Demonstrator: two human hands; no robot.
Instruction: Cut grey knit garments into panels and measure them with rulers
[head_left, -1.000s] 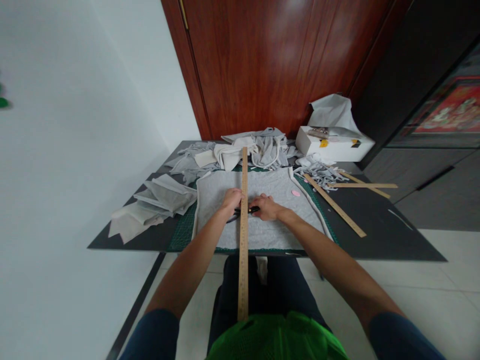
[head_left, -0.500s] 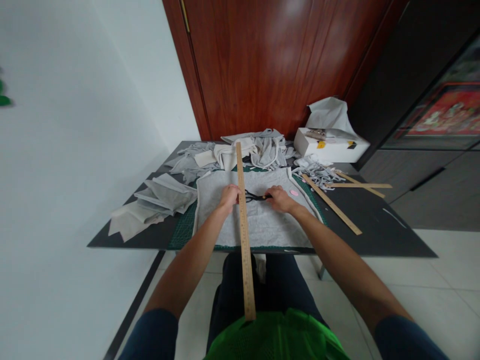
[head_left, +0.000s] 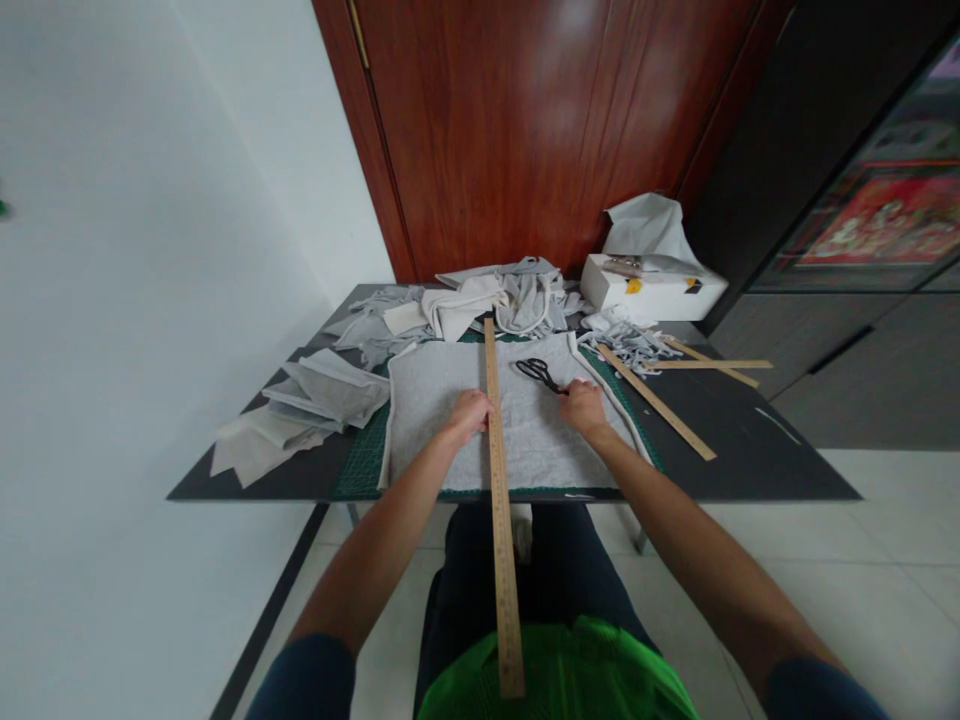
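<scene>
My left hand is closed around the edge of a long wooden ruler, which runs lengthwise from the far side of the cloth, over the table edge, toward my body. Under it a grey fabric piece lies spread on a green cutting mat. On the right part of the cloth, my right hand is closed on the blade end of black-handled scissors, with the handle loops pointing away to the far left. The blades are mostly hidden by the hand.
Folded grey fabric pieces lie on the left of the dark table. Fabric scraps are heaped along the back. At the right are a white box, thin cloth strips and several wooden rulers.
The ruler has slid toward my body with my left hand. My right hand has moved right with the scissors, drawing them away from the ruler. A pink disc on the cloth is now out of sight.
</scene>
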